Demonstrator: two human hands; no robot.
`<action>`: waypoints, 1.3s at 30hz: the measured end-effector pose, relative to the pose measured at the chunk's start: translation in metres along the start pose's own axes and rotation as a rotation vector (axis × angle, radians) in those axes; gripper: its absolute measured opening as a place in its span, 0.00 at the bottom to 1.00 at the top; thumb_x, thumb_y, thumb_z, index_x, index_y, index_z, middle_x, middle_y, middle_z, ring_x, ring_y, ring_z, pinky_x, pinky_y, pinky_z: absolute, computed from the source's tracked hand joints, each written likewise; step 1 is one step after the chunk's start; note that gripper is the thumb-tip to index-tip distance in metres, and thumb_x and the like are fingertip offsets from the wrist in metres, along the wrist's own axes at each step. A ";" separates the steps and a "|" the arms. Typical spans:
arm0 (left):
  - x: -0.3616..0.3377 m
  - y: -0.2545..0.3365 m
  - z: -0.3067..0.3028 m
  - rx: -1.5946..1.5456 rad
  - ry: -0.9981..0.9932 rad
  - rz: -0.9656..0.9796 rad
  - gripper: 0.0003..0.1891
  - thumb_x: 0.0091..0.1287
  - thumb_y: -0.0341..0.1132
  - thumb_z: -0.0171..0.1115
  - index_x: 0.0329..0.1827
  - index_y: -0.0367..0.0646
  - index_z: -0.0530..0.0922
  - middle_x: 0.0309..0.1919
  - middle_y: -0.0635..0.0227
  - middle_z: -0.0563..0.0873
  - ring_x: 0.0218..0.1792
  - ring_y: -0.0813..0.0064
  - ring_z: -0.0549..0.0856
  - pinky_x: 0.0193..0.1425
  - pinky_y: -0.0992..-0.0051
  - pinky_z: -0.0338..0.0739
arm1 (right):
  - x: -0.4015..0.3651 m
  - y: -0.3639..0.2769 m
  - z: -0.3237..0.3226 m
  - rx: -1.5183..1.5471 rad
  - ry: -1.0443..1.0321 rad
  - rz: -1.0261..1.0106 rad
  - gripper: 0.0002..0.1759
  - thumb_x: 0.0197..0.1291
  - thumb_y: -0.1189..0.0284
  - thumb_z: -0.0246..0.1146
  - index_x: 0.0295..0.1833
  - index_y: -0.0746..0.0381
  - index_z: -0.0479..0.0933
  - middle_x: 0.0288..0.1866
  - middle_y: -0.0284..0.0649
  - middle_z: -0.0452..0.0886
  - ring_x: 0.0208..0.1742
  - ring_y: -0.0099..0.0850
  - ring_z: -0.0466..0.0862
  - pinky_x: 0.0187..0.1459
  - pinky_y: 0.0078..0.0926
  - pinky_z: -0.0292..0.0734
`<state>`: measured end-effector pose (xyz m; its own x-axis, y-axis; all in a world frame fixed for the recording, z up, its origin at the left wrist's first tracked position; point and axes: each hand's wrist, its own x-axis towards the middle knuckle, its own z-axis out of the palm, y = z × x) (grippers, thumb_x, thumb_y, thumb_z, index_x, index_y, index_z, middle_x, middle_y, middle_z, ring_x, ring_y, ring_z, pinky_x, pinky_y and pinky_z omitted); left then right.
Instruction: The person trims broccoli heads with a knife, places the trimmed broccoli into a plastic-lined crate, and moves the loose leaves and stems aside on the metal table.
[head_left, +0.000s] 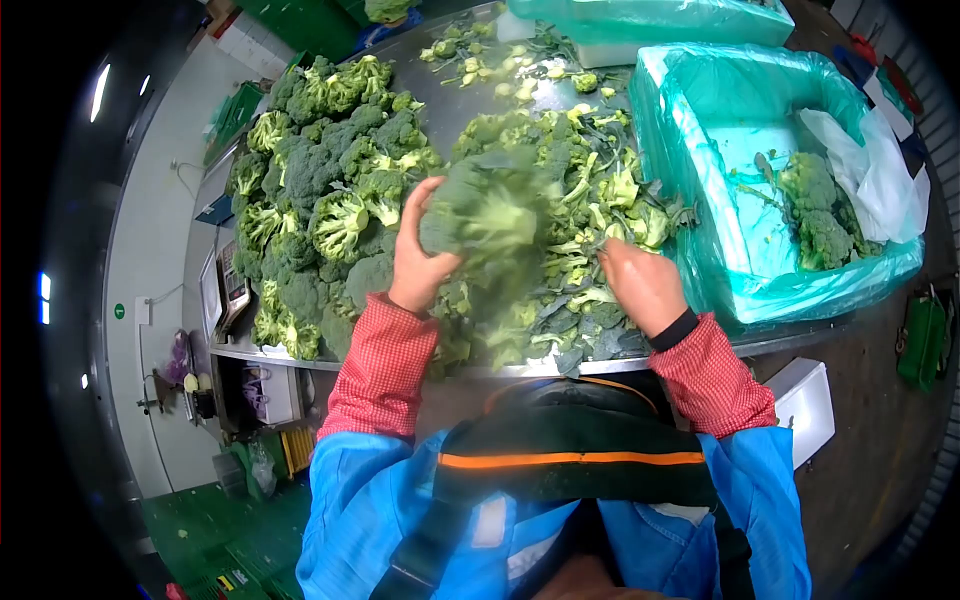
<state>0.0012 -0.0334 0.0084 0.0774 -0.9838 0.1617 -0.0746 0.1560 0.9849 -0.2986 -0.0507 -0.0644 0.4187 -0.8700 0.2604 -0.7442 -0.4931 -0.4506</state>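
My left hand [415, 255] is wrapped round the side of a large broccoli head [490, 205], smeared by motion, its pale cut stem facing right. Over the heap of broccoli trimmings [600, 190], my right hand [643, 287] is closed with the fingers curled in. Whatever it may hold is hidden. Leaves and stem pieces lie just beyond its fingertips. Left of my left hand rises a big pile of broccoli heads [320, 150] on the metal table [447, 95].
On the right stands a foam box [690, 235] lined with green plastic, holding broccoli [818, 205] and a white plastic bag [868, 170]. A second lined box [660, 22] is at the back. A scale [234, 275] sits at the left edge; a white bin [803, 408] is below right.
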 end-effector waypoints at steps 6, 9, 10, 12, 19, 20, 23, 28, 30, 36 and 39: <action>0.002 0.004 -0.013 -0.021 0.075 -0.231 0.43 0.56 0.26 0.68 0.78 0.46 0.60 0.60 0.63 0.77 0.57 0.70 0.80 0.62 0.70 0.75 | -0.003 -0.008 -0.016 0.379 0.004 0.199 0.10 0.68 0.65 0.62 0.47 0.60 0.77 0.31 0.50 0.84 0.31 0.50 0.85 0.31 0.44 0.77; 0.007 0.008 -0.002 -0.133 -0.065 -0.359 0.41 0.62 0.34 0.67 0.78 0.44 0.58 0.63 0.63 0.77 0.62 0.69 0.77 0.65 0.70 0.73 | 0.016 -0.030 -0.034 0.670 0.003 0.192 0.18 0.65 0.62 0.65 0.57 0.58 0.76 0.37 0.50 0.85 0.35 0.47 0.86 0.36 0.40 0.78; 0.009 0.008 0.003 -0.198 -0.115 -0.425 0.40 0.65 0.39 0.65 0.79 0.46 0.57 0.66 0.62 0.74 0.65 0.66 0.75 0.66 0.66 0.74 | 0.022 -0.037 -0.043 0.706 -0.013 0.165 0.22 0.64 0.62 0.66 0.60 0.58 0.75 0.39 0.50 0.85 0.36 0.45 0.86 0.38 0.38 0.79; 0.011 0.009 0.013 -0.267 -0.230 -0.519 0.39 0.69 0.47 0.62 0.80 0.50 0.55 0.71 0.62 0.70 0.69 0.63 0.72 0.66 0.57 0.75 | 0.032 -0.041 -0.042 0.753 -0.040 0.076 0.28 0.62 0.60 0.69 0.66 0.55 0.73 0.43 0.49 0.84 0.38 0.42 0.85 0.42 0.36 0.79; 0.002 0.021 0.033 0.190 -0.388 -0.364 0.56 0.58 0.42 0.72 0.83 0.44 0.41 0.78 0.45 0.53 0.73 0.54 0.68 0.64 0.65 0.77 | 0.036 -0.025 -0.016 1.410 -0.030 0.524 0.22 0.70 0.57 0.63 0.53 0.66 0.73 0.29 0.31 0.76 0.17 0.18 0.70 0.18 0.20 0.67; -0.002 0.013 0.041 0.363 -0.349 -0.197 0.61 0.52 0.43 0.76 0.83 0.44 0.40 0.78 0.45 0.52 0.75 0.53 0.63 0.70 0.63 0.71 | 0.036 -0.029 -0.013 1.468 -0.014 0.595 0.20 0.71 0.57 0.62 0.52 0.64 0.72 0.27 0.32 0.75 0.16 0.17 0.69 0.16 0.19 0.64; -0.011 -0.008 0.062 0.405 -0.219 0.038 0.70 0.42 0.45 0.83 0.83 0.44 0.40 0.78 0.44 0.50 0.78 0.53 0.55 0.81 0.59 0.53 | 0.032 -0.034 -0.001 1.482 -0.045 0.738 0.19 0.74 0.54 0.58 0.43 0.60 0.68 0.26 0.33 0.75 0.13 0.17 0.67 0.14 0.18 0.64; -0.003 -0.009 0.055 0.213 -0.204 -0.208 0.55 0.51 0.46 0.75 0.81 0.45 0.52 0.76 0.48 0.58 0.75 0.54 0.61 0.77 0.58 0.59 | 0.019 -0.030 -0.007 1.311 -0.203 0.653 0.17 0.78 0.56 0.51 0.46 0.61 0.69 0.24 0.32 0.75 0.13 0.16 0.67 0.14 0.17 0.64; 0.000 -0.009 0.046 -0.085 -0.183 -0.400 0.47 0.57 0.47 0.70 0.80 0.50 0.58 0.73 0.58 0.64 0.70 0.67 0.66 0.74 0.66 0.59 | 0.013 -0.022 -0.009 1.154 -0.227 0.526 0.13 0.77 0.63 0.52 0.48 0.61 0.73 0.23 0.34 0.75 0.16 0.21 0.72 0.18 0.20 0.68; 0.017 0.022 0.010 0.150 -0.292 -0.422 0.50 0.52 0.56 0.68 0.79 0.50 0.60 0.77 0.54 0.60 0.78 0.60 0.57 0.79 0.59 0.49 | -0.006 -0.009 -0.039 0.101 0.147 -0.191 0.07 0.64 0.67 0.63 0.41 0.57 0.75 0.29 0.40 0.79 0.28 0.37 0.84 0.28 0.34 0.77; 0.022 0.032 -0.003 0.276 -0.363 -0.383 0.46 0.56 0.50 0.66 0.80 0.49 0.60 0.58 0.63 0.75 0.57 0.71 0.74 0.62 0.71 0.66 | -0.004 -0.008 -0.040 -0.083 0.131 -0.296 0.06 0.61 0.69 0.64 0.38 0.56 0.72 0.29 0.38 0.76 0.26 0.35 0.83 0.24 0.33 0.76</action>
<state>0.0034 -0.0492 0.0440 -0.1914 -0.9404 -0.2812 -0.3675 -0.1970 0.9089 -0.3150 -0.0432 -0.0272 0.5564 -0.6786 0.4796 -0.6426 -0.7173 -0.2693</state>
